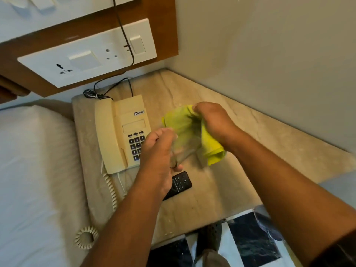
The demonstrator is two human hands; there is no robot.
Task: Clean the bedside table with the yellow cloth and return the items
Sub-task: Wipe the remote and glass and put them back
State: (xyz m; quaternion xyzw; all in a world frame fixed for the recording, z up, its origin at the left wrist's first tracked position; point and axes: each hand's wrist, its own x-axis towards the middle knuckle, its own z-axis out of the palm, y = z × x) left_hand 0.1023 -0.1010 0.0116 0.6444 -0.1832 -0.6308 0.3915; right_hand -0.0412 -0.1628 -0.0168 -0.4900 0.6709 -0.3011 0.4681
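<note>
Above the beige marble bedside table [227,191], my right hand [212,120] grips the bunched yellow cloth [212,150]. My left hand [159,151] holds a blurred clear glass [184,149] with its fingers curled round it. The cloth presses against the glass, between the two hands. A cream corded telephone [119,132] sits on the left part of the table. Partly hidden under my left wrist, a black remote control [182,183] lies on the table.
A bed with white linen [34,170] borders the table on the left, and the phone's coiled cord [86,237] lies on it. A white switch and socket panel [86,54] is on the wooden wall board behind. A beige wall closes the right side. My shoe [210,236] is on the floor below.
</note>
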